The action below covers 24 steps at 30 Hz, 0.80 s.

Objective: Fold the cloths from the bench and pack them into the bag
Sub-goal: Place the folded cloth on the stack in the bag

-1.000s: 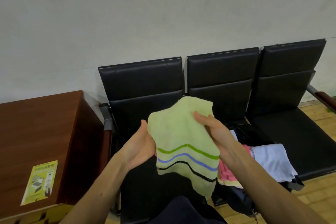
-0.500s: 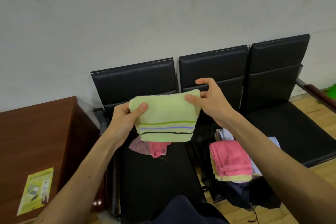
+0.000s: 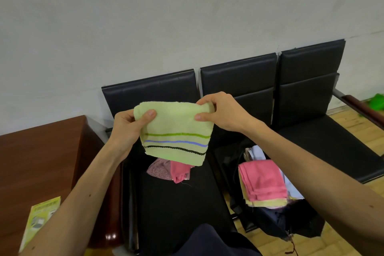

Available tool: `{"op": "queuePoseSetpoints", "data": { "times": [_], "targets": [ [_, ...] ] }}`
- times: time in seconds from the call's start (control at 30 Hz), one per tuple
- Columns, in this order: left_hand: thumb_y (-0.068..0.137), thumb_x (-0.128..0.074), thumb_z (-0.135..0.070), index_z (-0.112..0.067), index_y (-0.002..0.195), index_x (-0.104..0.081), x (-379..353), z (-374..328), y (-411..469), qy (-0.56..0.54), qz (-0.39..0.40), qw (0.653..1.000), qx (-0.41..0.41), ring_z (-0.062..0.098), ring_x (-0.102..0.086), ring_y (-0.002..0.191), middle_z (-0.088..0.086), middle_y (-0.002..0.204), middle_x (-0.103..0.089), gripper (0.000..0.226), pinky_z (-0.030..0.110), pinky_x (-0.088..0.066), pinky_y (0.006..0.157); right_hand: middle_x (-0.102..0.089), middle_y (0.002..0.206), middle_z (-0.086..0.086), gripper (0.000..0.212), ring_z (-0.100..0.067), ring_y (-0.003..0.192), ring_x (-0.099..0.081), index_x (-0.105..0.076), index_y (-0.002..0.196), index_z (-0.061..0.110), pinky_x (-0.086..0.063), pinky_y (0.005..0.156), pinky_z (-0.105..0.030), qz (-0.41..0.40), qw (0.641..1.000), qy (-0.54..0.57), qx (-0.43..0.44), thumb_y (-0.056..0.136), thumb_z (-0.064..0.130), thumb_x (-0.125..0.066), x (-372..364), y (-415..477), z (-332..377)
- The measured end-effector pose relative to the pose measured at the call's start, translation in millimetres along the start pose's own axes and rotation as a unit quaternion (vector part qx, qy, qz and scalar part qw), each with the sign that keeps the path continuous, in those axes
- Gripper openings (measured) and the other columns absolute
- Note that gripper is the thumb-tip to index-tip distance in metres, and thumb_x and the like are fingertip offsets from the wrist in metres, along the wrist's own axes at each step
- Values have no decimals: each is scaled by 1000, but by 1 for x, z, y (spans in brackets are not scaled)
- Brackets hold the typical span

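Left hand [image 3: 126, 129] and right hand [image 3: 224, 112] each pinch a top corner of the green cloth [image 3: 176, 131]. A second ago it hung open; now it is doubled, with the stripes level, above the bench [image 3: 176, 203]. I judge one fold done. The bag [image 3: 291, 220] waits at the right.

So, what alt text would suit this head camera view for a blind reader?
The left hand and right hand pinch the top corners of a light-green striped towel above a black bench. Crumpled pink cloths lie on its seat; a dark bag beside them holds a folded pink cloth.
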<state>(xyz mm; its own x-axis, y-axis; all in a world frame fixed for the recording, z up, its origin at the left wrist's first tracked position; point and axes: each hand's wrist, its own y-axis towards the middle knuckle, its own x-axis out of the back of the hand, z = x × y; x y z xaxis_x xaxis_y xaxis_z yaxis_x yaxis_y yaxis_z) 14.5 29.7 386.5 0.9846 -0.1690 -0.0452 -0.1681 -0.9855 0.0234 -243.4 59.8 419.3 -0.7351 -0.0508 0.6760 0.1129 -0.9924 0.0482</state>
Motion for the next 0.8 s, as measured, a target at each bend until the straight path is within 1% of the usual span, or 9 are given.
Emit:
{"op": "queuePoseSetpoints", "data": {
  "times": [0.2,0.3,0.37,0.43,0.5,0.57,0.67,0.73,0.8],
  "targets": [
    [78,-71,-26,-23,81,-81,-5,-2,-8,10,3,1000,-6,21,-75,88,6,95,-78,11,27,-60,71,-69,107,5,24,-8,94,-64,-69,115,17,-50,80,-24,27,1000,-10,3,95,29,-64,-4,0,-11],
    [74,-75,-31,-30,76,-80,-7,0,-8,47,-20,998,-34,20,-70,93,2,95,-70,5,30,-57,79,-65,96,13,20,-3,86,-61,-70,110,17,-44,75,-17,32,999,-17,8,96,30,-62,-1,-1,-16],
    [71,-78,-35,-40,70,-78,-9,-1,-5,97,-31,993,-62,18,-62,100,-6,99,-58,5,29,-54,82,-63,82,16,13,2,75,-61,-71,98,18,-43,67,-14,38,999,-8,18,96,27,-62,3,-2,-19],
    [74,-82,-37,-46,71,-77,-11,-3,-3,127,-17,988,-85,15,-56,113,-13,113,-55,11,28,-52,85,-65,78,12,15,4,69,-61,-70,88,19,-45,63,-13,37,999,27,12,97,26,-60,7,-4,-24],
    [80,-78,-35,-44,80,-78,-18,-7,-3,129,5,986,-104,9,-55,124,-18,129,-55,9,26,-51,91,-70,92,-2,24,-1,77,-63,-70,98,11,-49,70,-17,39,996,72,-19,99,31,-57,12,-9,-30],
    [89,-72,-27,-37,93,-78,-29,-11,-6,118,27,986,-114,8,-64,114,-14,125,-66,12,27,-56,88,-70,105,-11,34,-18,93,-68,-67,108,4,-53,85,-26,53,989,134,-44,100,35,-54,17,-16,-38],
    [94,-64,-20,-25,98,-71,-54,-21,-9,104,46,986,-125,8,-71,87,-11,93,-76,10,24,-57,72,-70,113,-15,40,-25,104,-68,-65,117,4,-54,95,-38,38,951,301,-68,98,37,-54,28,-28,-50],
    [95,-63,-16,-26,106,-67,-70,-24,-9,84,78,987,-115,10,-72,92,-11,97,-75,15,23,-57,74,-73,111,-9,42,-23,103,-69,-70,114,13,-55,93,-38,1,902,422,-87,87,43,-60,33,-38,-57],
    [93,-64,-10,-28,114,-60,-85,-22,-8,65,126,986,-86,10,-71,98,-14,104,-74,28,23,-57,76,-74,108,-8,38,-23,99,-71,-78,101,19,-58,89,-39,-11,847,517,-122,78,47,-65,24,-54,-72]
  ]
}}
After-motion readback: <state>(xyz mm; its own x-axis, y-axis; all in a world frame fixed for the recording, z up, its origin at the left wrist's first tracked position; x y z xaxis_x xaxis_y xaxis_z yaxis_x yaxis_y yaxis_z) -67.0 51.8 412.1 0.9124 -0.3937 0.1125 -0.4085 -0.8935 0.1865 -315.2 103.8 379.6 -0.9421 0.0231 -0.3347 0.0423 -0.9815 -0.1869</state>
